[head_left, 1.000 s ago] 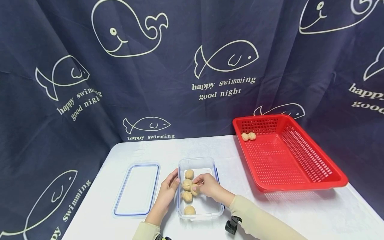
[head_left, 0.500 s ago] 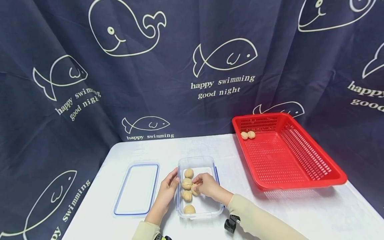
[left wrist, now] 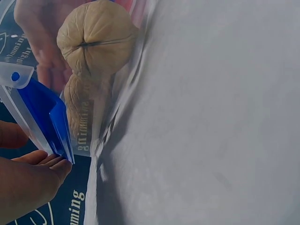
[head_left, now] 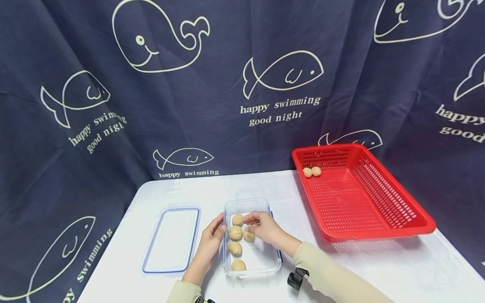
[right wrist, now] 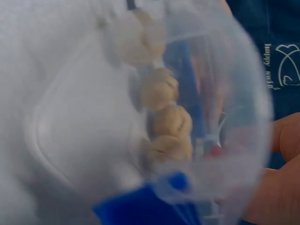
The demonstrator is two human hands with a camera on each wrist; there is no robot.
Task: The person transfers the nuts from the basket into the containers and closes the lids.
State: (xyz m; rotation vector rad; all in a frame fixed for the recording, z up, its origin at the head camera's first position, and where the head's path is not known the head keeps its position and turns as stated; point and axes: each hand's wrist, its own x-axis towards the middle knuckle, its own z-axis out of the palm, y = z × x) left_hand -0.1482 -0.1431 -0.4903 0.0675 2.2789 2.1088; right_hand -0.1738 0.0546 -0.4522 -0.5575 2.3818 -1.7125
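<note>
A clear plastic food container with blue latches stands on the table, several walnuts in a row along its left side. Against its left wall, my left hand holds the container, fingertips at the hanging blue latch in the left wrist view. Over the inside of the box, my right hand has its fingers parted just above a single walnut, which lies to the right of the row. The right wrist view is blurred, and nothing shows between that hand's fingers.
The container's blue-rimmed lid lies flat at the left. At the right stands a red perforated basket with two walnuts in its far left corner. A dark blue curtain with fish drawings hangs behind the table.
My right hand has let go of the walnut it pinched and lifted slightly away from it; the walnut lies beside the row. My left hand stays at the container's side.
</note>
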